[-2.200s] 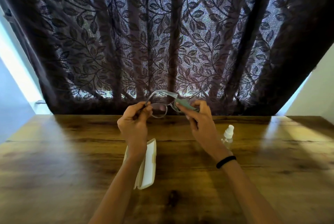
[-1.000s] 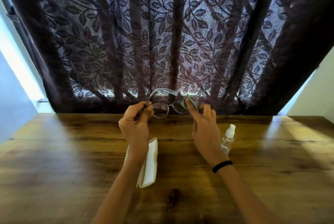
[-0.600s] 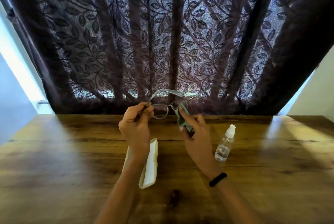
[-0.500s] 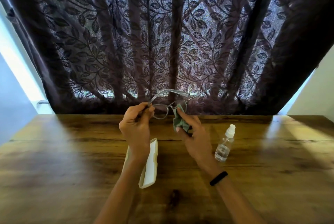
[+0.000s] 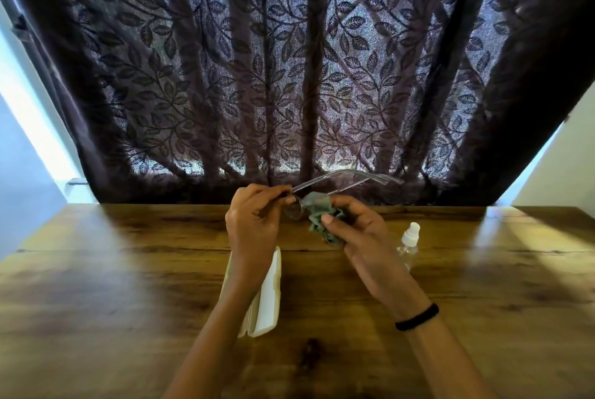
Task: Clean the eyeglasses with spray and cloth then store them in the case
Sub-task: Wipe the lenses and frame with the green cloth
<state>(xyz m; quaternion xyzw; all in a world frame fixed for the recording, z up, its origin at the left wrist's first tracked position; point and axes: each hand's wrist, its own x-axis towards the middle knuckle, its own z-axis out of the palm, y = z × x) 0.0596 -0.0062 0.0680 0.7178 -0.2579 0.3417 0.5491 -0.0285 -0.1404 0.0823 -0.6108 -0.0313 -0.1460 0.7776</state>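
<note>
Above a wooden table (image 5: 128, 269), the left hand (image 5: 254, 221) pinches clear eyeglasses (image 5: 376, 176); the right hand (image 5: 360, 237) clasps a green cloth (image 5: 317, 205) over one lens. The left forearm partly hides a white case (image 5: 270, 298); the right hand partly hides a spray bottle (image 5: 411, 237).
</note>
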